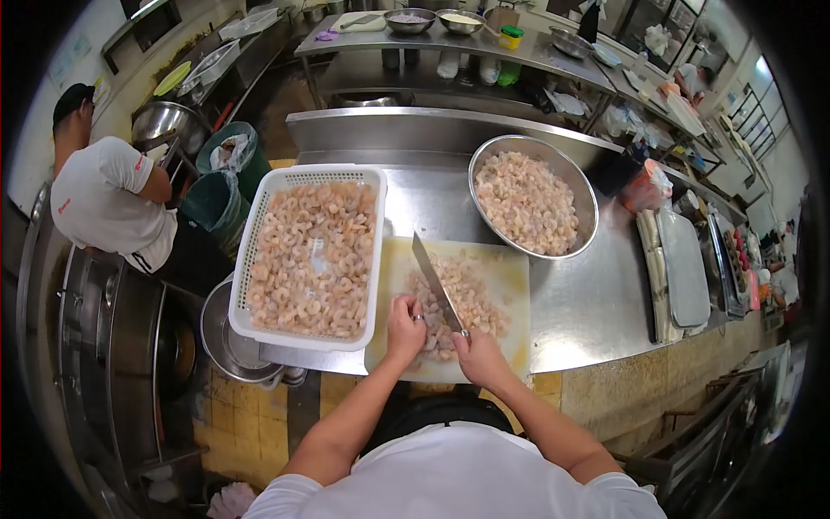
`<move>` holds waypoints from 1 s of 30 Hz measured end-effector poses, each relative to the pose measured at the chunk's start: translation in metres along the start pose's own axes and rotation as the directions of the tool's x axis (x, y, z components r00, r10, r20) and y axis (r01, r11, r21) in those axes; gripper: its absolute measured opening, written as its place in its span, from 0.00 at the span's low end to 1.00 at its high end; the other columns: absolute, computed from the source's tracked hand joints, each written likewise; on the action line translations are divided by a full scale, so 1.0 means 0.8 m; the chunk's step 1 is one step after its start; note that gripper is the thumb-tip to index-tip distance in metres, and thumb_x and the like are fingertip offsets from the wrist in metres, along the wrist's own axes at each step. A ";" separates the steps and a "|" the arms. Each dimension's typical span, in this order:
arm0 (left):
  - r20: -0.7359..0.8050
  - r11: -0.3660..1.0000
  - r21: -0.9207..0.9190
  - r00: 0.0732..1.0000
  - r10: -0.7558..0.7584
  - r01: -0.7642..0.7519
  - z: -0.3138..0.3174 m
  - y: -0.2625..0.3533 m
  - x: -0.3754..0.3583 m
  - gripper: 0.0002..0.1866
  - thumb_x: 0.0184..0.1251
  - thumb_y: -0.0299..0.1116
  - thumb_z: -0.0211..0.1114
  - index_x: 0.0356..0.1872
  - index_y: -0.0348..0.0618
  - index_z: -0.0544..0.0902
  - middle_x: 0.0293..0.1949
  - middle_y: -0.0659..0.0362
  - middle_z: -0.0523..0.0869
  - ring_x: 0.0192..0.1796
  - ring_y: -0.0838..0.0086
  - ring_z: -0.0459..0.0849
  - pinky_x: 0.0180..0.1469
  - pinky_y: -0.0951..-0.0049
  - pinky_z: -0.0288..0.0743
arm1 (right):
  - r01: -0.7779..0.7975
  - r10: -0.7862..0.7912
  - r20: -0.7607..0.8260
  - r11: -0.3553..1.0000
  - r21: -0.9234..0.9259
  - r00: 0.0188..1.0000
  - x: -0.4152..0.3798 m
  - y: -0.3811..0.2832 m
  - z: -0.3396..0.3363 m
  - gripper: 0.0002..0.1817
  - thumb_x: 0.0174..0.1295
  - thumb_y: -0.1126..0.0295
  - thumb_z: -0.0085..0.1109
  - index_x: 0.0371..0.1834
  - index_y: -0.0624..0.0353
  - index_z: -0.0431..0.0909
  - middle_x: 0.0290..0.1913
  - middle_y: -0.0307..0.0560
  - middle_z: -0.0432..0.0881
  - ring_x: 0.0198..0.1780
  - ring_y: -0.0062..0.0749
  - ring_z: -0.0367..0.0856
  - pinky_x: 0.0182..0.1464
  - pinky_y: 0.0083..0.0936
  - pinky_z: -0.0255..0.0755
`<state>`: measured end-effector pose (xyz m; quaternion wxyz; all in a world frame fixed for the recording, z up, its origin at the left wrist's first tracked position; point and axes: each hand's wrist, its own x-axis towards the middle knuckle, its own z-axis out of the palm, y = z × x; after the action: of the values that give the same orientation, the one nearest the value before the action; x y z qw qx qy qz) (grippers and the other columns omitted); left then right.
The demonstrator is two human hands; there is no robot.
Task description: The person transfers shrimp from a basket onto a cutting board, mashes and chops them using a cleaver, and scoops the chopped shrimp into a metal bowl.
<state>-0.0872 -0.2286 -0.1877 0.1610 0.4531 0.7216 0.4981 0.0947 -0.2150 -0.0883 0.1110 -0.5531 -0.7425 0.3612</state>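
A chef's knife [439,285] is gripped by its handle in my right hand [482,358], its blade slanting up and left over the shrimp. Chopped and whole peeled shrimp [471,298] lie in a pile on the pale cutting board [512,264]. My left hand [404,327] is closed at the left edge of this pile, fingers curled; whatever is in them is hidden. To the left stands a white perforated basket [239,294] full of peeled shrimp. Beyond the board at the right, a steel bowl [591,216] holds a heap of shrimp pieces.
The steel worktable [588,316] has a raised back edge. Trays [683,268] and a plastic bag [647,186] occupy its right side. A steel pot [233,355] is below the basket. At left, a person [112,199] stands near green bins [238,151].
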 end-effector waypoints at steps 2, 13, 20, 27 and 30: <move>0.011 1.000 -0.002 1.000 -0.014 0.014 0.001 0.001 0.001 0.08 0.75 0.25 0.63 0.49 0.35 0.77 0.49 0.43 0.80 0.53 0.45 0.80 0.59 0.51 0.76 | -0.015 0.016 -0.005 0.994 0.107 1.000 -0.008 -0.027 -0.030 0.22 0.77 0.56 0.61 0.41 0.71 0.82 0.32 0.73 0.85 0.37 0.74 0.86 0.41 0.60 0.77; -0.025 0.999 -0.004 0.999 -0.037 0.037 0.001 0.008 0.001 0.08 0.74 0.24 0.63 0.49 0.36 0.76 0.48 0.44 0.80 0.52 0.46 0.80 0.58 0.51 0.75 | 0.015 -0.015 0.003 0.998 0.056 1.000 -0.010 -0.022 -0.045 0.23 0.78 0.56 0.61 0.40 0.71 0.81 0.31 0.72 0.85 0.36 0.72 0.86 0.40 0.57 0.77; -0.034 1.000 -0.021 0.999 0.005 -0.006 0.010 -0.008 0.004 0.09 0.73 0.24 0.65 0.48 0.35 0.76 0.48 0.44 0.79 0.53 0.47 0.79 0.59 0.52 0.75 | 0.075 -0.076 -0.017 0.994 -0.081 0.997 0.016 0.038 0.005 0.23 0.80 0.56 0.59 0.38 0.71 0.81 0.31 0.70 0.85 0.36 0.67 0.86 0.39 0.52 0.76; -0.026 1.000 0.014 0.999 -0.023 0.024 0.001 0.004 0.001 0.09 0.72 0.25 0.66 0.47 0.35 0.76 0.48 0.45 0.79 0.52 0.48 0.79 0.58 0.53 0.75 | -0.011 0.009 0.019 0.996 0.091 1.000 -0.017 -0.028 -0.061 0.23 0.78 0.54 0.60 0.43 0.70 0.82 0.36 0.73 0.86 0.40 0.72 0.87 0.44 0.56 0.78; -0.016 1.000 0.016 1.000 -0.015 0.016 0.004 -0.002 0.000 0.09 0.73 0.26 0.66 0.47 0.35 0.77 0.48 0.45 0.79 0.51 0.48 0.79 0.57 0.53 0.75 | 0.001 -0.001 -0.008 1.000 -0.001 1.000 -0.007 0.007 -0.027 0.23 0.78 0.55 0.60 0.42 0.70 0.81 0.35 0.73 0.86 0.40 0.72 0.86 0.44 0.56 0.78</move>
<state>-0.0862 -0.2269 -0.1905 0.1554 0.4446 0.7303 0.4948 0.1129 -0.2106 -0.0750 0.1138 -0.5542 -0.7425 0.3586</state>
